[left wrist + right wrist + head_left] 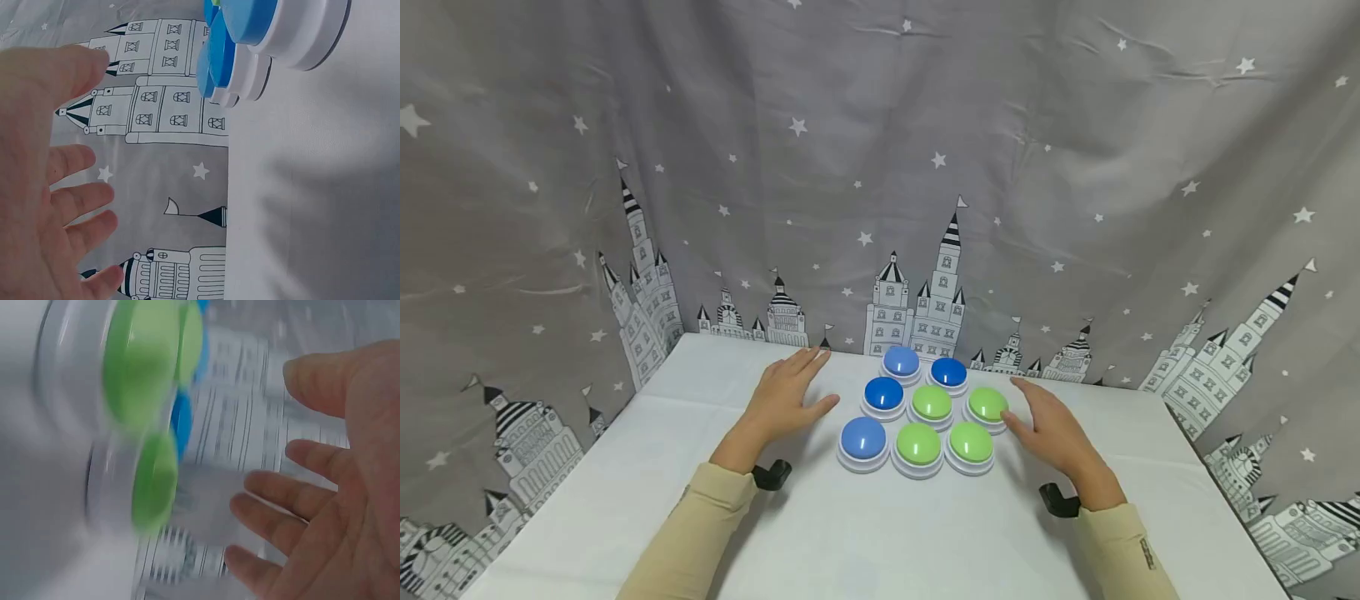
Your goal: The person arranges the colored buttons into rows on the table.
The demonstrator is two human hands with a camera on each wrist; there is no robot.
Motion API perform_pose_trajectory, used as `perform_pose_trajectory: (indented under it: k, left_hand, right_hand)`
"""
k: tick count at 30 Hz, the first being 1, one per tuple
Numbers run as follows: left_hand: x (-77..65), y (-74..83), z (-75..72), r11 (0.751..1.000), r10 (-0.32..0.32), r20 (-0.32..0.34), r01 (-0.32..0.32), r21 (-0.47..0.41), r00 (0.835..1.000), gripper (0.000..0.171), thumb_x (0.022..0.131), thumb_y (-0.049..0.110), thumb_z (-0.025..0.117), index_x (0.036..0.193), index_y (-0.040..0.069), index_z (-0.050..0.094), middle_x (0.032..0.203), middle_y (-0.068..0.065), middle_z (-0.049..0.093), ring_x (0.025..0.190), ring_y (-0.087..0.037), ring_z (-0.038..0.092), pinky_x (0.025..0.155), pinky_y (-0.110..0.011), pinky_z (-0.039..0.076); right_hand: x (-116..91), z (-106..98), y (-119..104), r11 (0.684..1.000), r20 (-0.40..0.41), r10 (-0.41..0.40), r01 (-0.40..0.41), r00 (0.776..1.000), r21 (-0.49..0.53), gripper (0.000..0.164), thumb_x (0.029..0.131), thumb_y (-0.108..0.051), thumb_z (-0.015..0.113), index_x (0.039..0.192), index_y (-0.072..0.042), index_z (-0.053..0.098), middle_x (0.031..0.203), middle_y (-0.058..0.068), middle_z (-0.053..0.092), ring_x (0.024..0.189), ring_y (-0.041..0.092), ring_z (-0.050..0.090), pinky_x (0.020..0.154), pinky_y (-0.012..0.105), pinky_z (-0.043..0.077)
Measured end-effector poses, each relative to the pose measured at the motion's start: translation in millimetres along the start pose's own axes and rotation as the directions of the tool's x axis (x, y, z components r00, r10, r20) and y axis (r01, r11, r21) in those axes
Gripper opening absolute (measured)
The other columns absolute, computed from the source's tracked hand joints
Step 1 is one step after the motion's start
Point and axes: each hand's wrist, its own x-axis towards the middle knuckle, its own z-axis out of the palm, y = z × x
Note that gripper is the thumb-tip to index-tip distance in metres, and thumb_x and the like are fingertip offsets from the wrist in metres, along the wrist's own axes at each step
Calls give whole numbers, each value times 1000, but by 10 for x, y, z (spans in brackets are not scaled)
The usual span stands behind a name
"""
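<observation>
Head view from above, facing forward-down across white table, wrist views close, turned sideways, domed buttons common to all.

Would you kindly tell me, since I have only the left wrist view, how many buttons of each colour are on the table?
Observer: The head view shows four blue buttons and four green buttons on the white table.
Operator: Thank you, and would you tell me whether the right hand is holding anything?
Observer: The right hand is empty: in the right wrist view its fingers grip nothing.
</observation>
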Motion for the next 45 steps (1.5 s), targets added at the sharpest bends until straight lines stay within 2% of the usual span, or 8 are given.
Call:
perform_pose_trajectory:
  k: [6, 11, 15, 19, 24, 32, 39, 45]
  left_hand:
    - [7, 80, 23, 995, 16, 29, -13, -98, 999, 78, 91, 51, 64, 152, 11, 38, 154, -14, 39, 141, -34, 35, 111, -59, 28]
    - [-32, 120, 9, 972, 5, 146, 30, -234, 989, 80, 89, 45, 71, 153, 13, 36, 154, -11, 40, 140, -32, 36, 113, -54, 29]
    - [-67, 161, 39, 933, 16, 254, 77, -352, 967, 79, 85, 37, 78, 151, 14, 40, 152, -10, 42, 140, -32, 37, 113, -50, 30]
    - [-81, 225, 143, 913, 41, 341, 103, -395, 939, 81, 81, 36, 82, 149, 16, 44, 150, -8, 45, 136, -32, 43, 111, -51, 34]
    - [-95, 281, 276, 912, 107, 384, 63, -406, 917, 85, 77, 34, 86, 148, 13, 45, 146, -8, 49, 128, -30, 50, 107, -50, 39]
    - [-99, 261, 298, 893, 182, 356, -2, -450, 916, 71, 78, 27, 86, 139, 8, 54, 134, -3, 58, 118, -20, 57, 103, -42, 45]
    - [-136, 217, 304, 873, 161, 376, 46, -486, 913, 68, 78, 25, 85, 138, 10, 56, 133, -2, 59, 115, -18, 59, 98, -37, 49]
    - [-242, 203, 305, 834, 160, 385, 84, -545, 909, 68, 78, 26, 85, 138, 11, 56, 133, 0, 58, 116, -17, 58, 96, -31, 50]
  right_hand:
    - [126, 205, -573, 985, 163, -66, 38, 984, 167, 64, 97, -33, 63, 151, -10, 37, 152, 9, 42, 140, 30, 36, 113, 51, 31]
    - [300, 463, -953, 966, 257, -226, 183, 940, 182, 61, 99, -31, 60, 152, -13, 37, 151, 5, 44, 139, 24, 40, 113, 44, 33]
    - [386, 661, -1112, 957, 312, -279, 237, 908, 166, 57, 100, -30, 58, 152, -13, 38, 148, 5, 47, 137, 22, 41, 112, 43, 35]
    - [393, 822, -1173, 953, 325, -297, 260, 898, 154, 55, 100, -27, 58, 149, -9, 41, 145, 5, 50, 134, 22, 45, 110, 42, 38]
    - [359, 949, -1188, 964, 356, -263, 232, 897, 128, 59, 99, -31, 58, 151, -11, 38, 148, 4, 47, 136, 21, 42, 112, 41, 35]
    - [408, 952, -1223, 957, 353, -290, 269, 889, 109, 63, 98, -31, 60, 152, -11, 35, 147, 5, 47, 136, 21, 43, 112, 40, 34]
    - [425, 960, -1267, 951, 355, -308, 291, 883, 103, 63, 97, -31, 63, 150, -7, 39, 143, 7, 51, 132, 21, 46, 111, 38, 37]
    - [353, 942, -1317, 953, 369, -303, 271, 879, 136, 63, 97, -33, 63, 150, -8, 40, 144, 5, 50, 132, 18, 46, 110, 36, 38]
